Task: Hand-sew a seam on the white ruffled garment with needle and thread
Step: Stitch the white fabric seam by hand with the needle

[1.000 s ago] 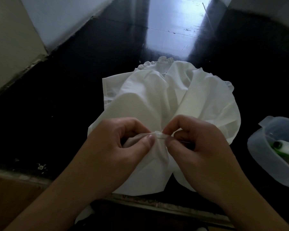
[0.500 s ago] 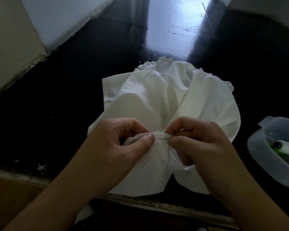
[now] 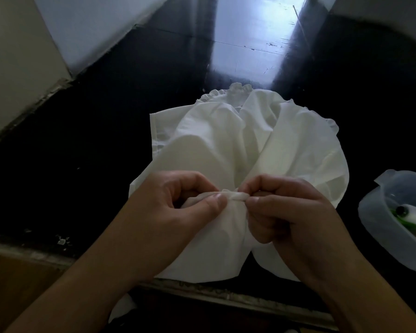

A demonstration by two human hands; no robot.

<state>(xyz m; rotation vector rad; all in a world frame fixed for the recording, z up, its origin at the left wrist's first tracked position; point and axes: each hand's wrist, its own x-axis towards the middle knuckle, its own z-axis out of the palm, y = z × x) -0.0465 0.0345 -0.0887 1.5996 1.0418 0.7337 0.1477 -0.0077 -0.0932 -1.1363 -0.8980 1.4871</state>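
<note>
The white ruffled garment lies bunched on a dark glossy surface, its frilled edge at the far side. My left hand pinches a raised fold of the cloth between thumb and forefinger. My right hand pinches the same fold from the right, fingertips almost touching the left thumb. The fold is a thin rolled ridge between both hands. Needle and thread are too small to make out; the right fingertips hide that spot.
A translucent plastic container stands at the right edge, holding a white and green object. The near edge of the dark surface runs below my wrists. A pale wall rises at the left. Bright window glare reflects at the far middle.
My right hand has rolled slightly and moved in toward the fold, its thumb and forefinger closing tighter beside the left thumb. The left hand and the garment have barely shifted.
</note>
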